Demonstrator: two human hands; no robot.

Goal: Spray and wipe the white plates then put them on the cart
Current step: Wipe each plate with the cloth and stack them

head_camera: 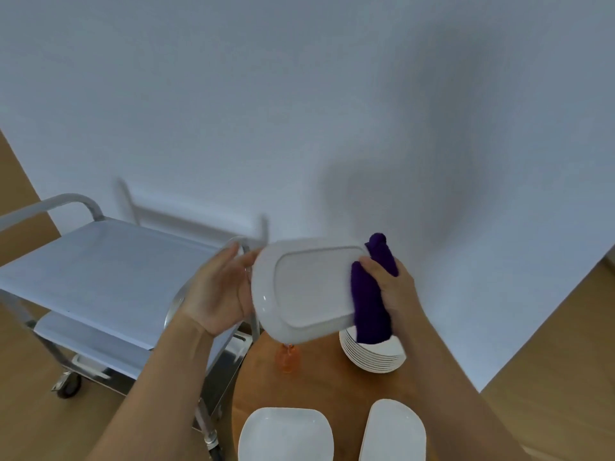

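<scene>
- Two white plates sit nearest the camera on the wooden counter point(332, 387): a squarish plate point(286, 434) on the left, an oblong plate point(394, 434) just beside it on the right.
- Up above them, a white rectangular plate point(309, 291) is held in the air, tilted, its underside facing the camera.
- Left hand point(218, 291) supports the plate's left edge, palm showing, fingers fairly straight along the rim.
- Right hand point(391, 287) grips a purple cloth point(369, 304) against the plate's right edge, fingers curled round the fabric.
- Behind the cloth, a stack of round white plates point(376, 356) stands on the counter.
- Under the held plate, an orange spray bottle point(289, 359) pokes into view, mostly hidden.
- Over to the left, the metal cart point(100, 264) stands just beside the counter, against the white wall point(299, 111).
</scene>
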